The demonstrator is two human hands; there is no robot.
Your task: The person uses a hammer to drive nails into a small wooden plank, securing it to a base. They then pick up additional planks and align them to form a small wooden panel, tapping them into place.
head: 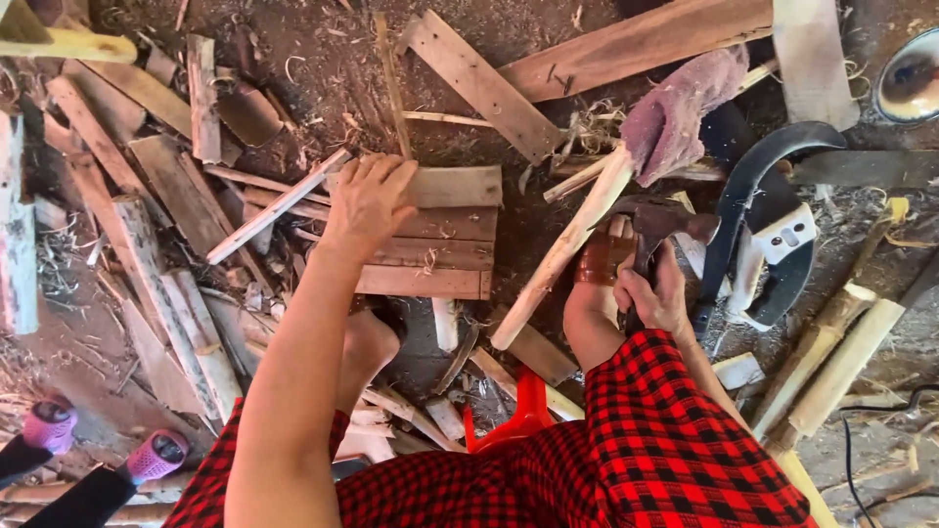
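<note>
The left hand lies flat, fingers spread, on a small panel of four rough wooden slats lying on the dirt floor amid shavings. A thin pale stick slants beside that hand. The right hand has its fingers closed round the handle of a rusty claw hammer (its head dark metal), just beside a peeled pale pole. One curved black blade lies near the hammer.

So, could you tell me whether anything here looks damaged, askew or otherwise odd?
Mostly the ground: split offcuts and shavings lie scattered at all angles around the slatted wooden piece under the left hand. A stripped pole lies slantwise beside it. The right hand grips a hammer. Nothing looks broken.
</note>
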